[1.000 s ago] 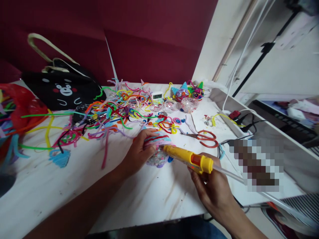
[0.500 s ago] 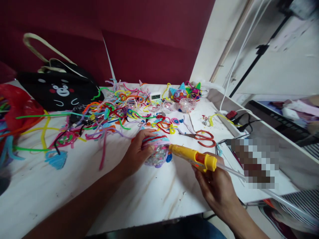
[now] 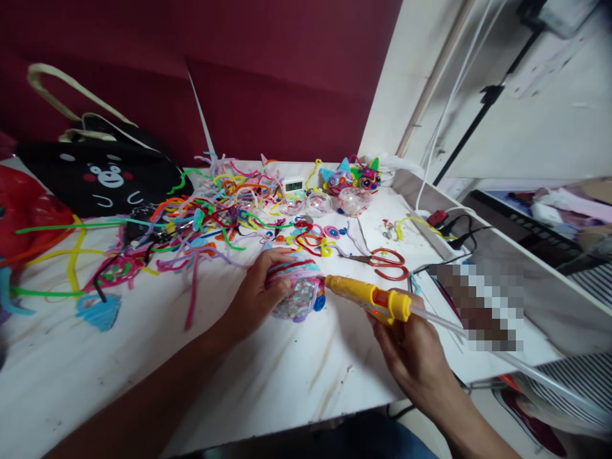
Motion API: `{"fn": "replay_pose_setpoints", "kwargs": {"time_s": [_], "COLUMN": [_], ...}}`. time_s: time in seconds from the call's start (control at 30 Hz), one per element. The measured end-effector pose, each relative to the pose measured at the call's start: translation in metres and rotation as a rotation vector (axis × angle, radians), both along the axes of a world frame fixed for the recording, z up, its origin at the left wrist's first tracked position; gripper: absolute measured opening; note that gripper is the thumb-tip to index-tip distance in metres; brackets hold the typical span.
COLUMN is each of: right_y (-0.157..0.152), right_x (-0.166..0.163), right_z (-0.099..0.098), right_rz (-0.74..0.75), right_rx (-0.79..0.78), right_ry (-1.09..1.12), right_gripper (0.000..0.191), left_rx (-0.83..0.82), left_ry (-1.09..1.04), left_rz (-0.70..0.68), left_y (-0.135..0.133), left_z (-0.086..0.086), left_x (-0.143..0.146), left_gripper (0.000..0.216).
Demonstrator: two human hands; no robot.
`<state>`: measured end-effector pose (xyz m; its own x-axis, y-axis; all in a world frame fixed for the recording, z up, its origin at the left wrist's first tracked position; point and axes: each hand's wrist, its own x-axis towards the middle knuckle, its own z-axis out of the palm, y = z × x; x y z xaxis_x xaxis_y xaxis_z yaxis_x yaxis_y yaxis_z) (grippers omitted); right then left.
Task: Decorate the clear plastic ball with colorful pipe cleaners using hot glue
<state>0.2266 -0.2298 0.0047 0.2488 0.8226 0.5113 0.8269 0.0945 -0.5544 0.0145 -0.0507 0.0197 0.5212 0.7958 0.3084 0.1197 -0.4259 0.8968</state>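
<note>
My left hand (image 3: 261, 293) is closed round a clear ball (image 3: 294, 296) that is partly wrapped in striped pipe cleaners of pink, blue and red. Blue and lilac coiled bits sit on the ball's right side. In my right hand (image 3: 415, 344) is a yellow hot glue gun (image 3: 366, 295) with a small red light lit and a long clear glue stick (image 3: 444, 325) out of its back. The gun's nozzle is at the right side of the ball; whether it touches, I cannot tell. My right fingers wrap the handle, partly hidden.
Orange-handled scissors (image 3: 387, 262) lie beyond the gun. A tangle of pipe cleaners (image 3: 224, 210) spreads across the back left, before a black bag (image 3: 109, 178). Behind the ball stand a small white clock (image 3: 293, 185), clear balls (image 3: 354, 201) and decorated figures (image 3: 340, 177). A power strip (image 3: 437, 231) lies right.
The whole view has shifted slightly, so the things appear a little further left. Both hands keep their hold, and the gun's nozzle stays by the ball's right side.
</note>
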Motion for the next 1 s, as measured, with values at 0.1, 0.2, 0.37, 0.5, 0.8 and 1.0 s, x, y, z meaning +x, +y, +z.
{"fn": "replay_pose_setpoints", "kwargs": {"time_s": [0.1,0.2,0.37,0.5,0.8,1.0], "right_y": [0.000,0.001,0.002,0.003,0.003,0.006], "right_x": [-0.001,0.001,0.002,-0.002,-0.012,-0.019], "right_z": [0.000,-0.005,-0.011,-0.008,0.000,0.007], "right_rz": [0.003,0.001,0.001,0.021,0.097,0.136], "right_rx": [-0.017,-0.015,0.004,0.015,0.038,0.041], "right_ry": [0.028,0.052,0.059,0.050,0.053,0.070], "right_gripper": [0.024,0.023,0.025,0.025,0.028,0.030], "left_rx": [0.003,0.007,0.003,0.009,0.004,0.010], "left_ry": [0.001,-0.003,0.005,-0.009,-0.021,-0.009], "left_rz": [0.003,0.015,0.012,0.006,-0.002,0.007], "left_y": [0.000,0.001,-0.001,-0.001,-0.001,-0.001], "left_z": [0.000,-0.001,-0.001,-0.002,-0.003,-0.002], "left_x": [0.000,0.000,0.001,0.001,0.001,0.002], "left_gripper": [0.030,0.030,0.031,0.031,0.029,0.031]}}
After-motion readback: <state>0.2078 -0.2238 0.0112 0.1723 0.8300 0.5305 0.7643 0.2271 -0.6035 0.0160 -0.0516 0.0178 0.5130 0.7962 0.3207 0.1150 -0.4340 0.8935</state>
